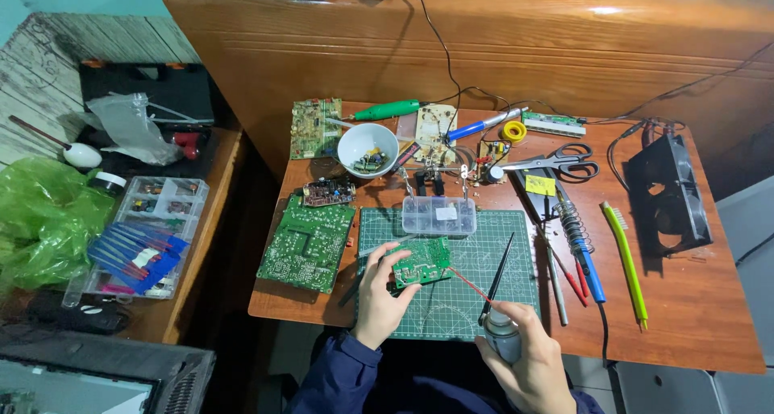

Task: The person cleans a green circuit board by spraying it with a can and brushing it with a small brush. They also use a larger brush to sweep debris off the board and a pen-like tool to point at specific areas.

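head view: left hand [377, 289] clamped on small green circuit board [421, 262], tilted over cutting mat [500, 230]; right hand [528, 357] wrapped around spray can [501, 335] and thin brush [498, 275] near surface edge.

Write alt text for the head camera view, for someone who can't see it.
Seen from above, a person's left hand holds a small green circuit board on a green cutting mat, while the right hand holds a spray can whose thin red straw points at the board. Other circuit boards, a white bowl, scissors and a soldering iron lie around on the wooden table.
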